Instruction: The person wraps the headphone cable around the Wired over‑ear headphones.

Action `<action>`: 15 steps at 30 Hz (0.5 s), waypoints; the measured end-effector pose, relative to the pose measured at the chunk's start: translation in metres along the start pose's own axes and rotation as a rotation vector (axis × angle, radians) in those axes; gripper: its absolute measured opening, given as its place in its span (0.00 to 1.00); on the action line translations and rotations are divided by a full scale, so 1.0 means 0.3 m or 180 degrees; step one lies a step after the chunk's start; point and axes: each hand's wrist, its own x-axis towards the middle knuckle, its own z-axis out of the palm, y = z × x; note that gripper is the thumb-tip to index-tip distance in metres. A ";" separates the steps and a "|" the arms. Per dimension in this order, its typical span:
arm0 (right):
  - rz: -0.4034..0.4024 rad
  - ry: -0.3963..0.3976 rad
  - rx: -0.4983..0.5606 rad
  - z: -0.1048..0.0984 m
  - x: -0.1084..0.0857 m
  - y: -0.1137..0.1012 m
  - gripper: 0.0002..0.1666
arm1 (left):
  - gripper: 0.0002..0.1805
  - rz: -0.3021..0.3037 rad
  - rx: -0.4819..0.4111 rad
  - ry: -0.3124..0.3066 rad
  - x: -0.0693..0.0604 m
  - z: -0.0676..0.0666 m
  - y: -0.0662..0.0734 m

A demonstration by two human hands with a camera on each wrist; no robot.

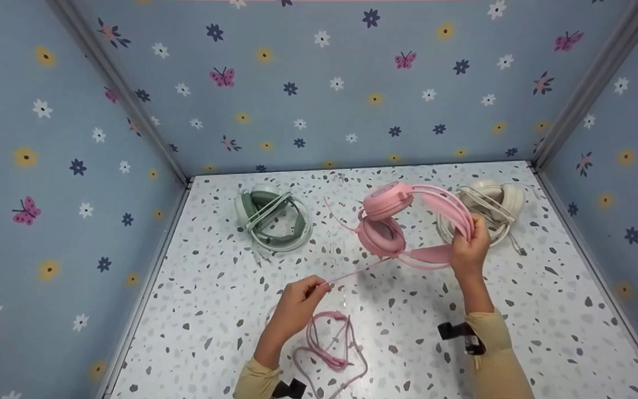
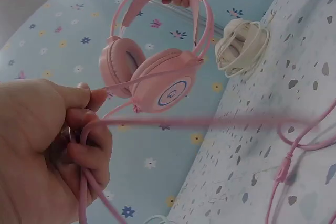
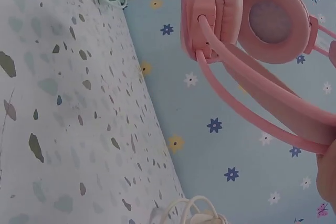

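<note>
My right hand (image 1: pixel 470 249) grips the headband of a pair of pink headphones (image 1: pixel 384 235), raised above the speckled table with the ear cups pointing left. In the left wrist view both ear cups hang below the band. My left hand (image 1: pixel 299 305) pinches the headphones' thin pink cable (image 1: pixel 359 270), which runs fairly straight to the lower ear cup. More cable (image 2: pixel 184 123) loops through the curled left fingers. A slack coil of pink cable (image 1: pixel 335 363) lies on the table near the left wrist. Only the edge of the right hand (image 3: pixel 328 179) shows in the right wrist view.
Green headphones (image 1: pixel 272 216) with a wound cable lie at the back left of the table (image 1: pixel 407 343). White headphones (image 1: pixel 510 202), also wrapped in their cable, lie at the back right, partly behind my right hand. Flowered blue panels (image 1: pixel 319 111) enclose the back and sides.
</note>
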 end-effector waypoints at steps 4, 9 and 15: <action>-0.0008 0.0041 0.0070 -0.008 -0.011 0.003 0.10 | 0.09 0.0027 0.0469 -0.0116 -0.014 -0.039 0.007; -0.0302 0.0096 0.0035 -0.017 -0.004 0.008 0.11 | 0.11 0.0246 0.1206 -0.0040 -0.018 -0.078 0.020; -0.0530 0.0248 -0.0200 -0.012 0.002 0.004 0.09 | 0.19 0.0651 0.2010 0.0250 -0.009 -0.104 0.037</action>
